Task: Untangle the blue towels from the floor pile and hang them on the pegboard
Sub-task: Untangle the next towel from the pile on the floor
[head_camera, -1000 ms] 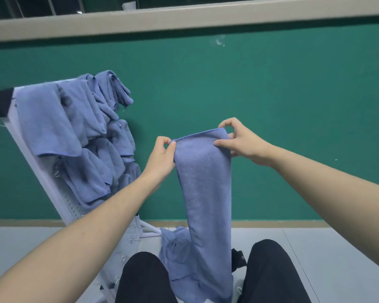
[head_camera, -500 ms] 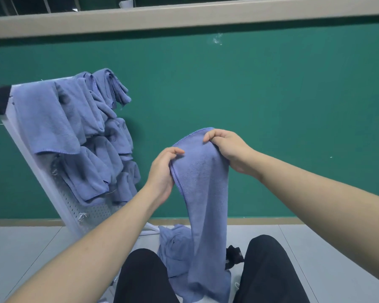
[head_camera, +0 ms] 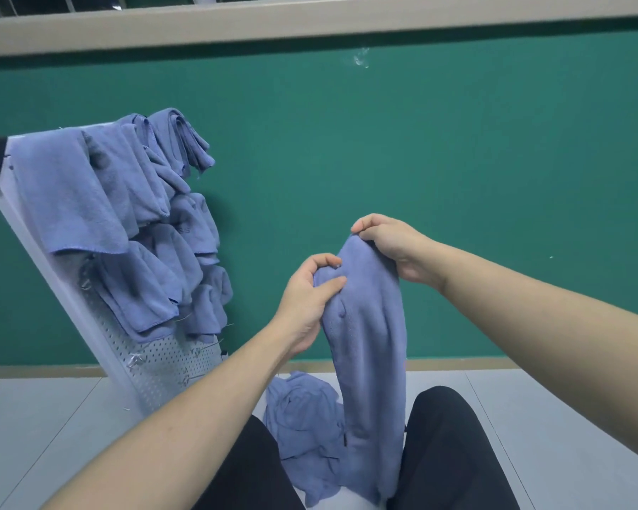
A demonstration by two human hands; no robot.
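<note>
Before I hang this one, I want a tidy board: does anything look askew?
Yes. The hung towels are bunched and overlapping on the tilted pegboard, not flat. A crumpled floor pile remains.

Green wall (head_camera: 457, 178), beige ledge (head_camera: 310, 22), grey floor (head_camera: 568, 417), perhaps tiled.

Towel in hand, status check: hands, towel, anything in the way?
Left hand and right hand both grip the held towel at its top. It hangs down to the floor pile. Pegboard left, crowded with hung towels.
</note>
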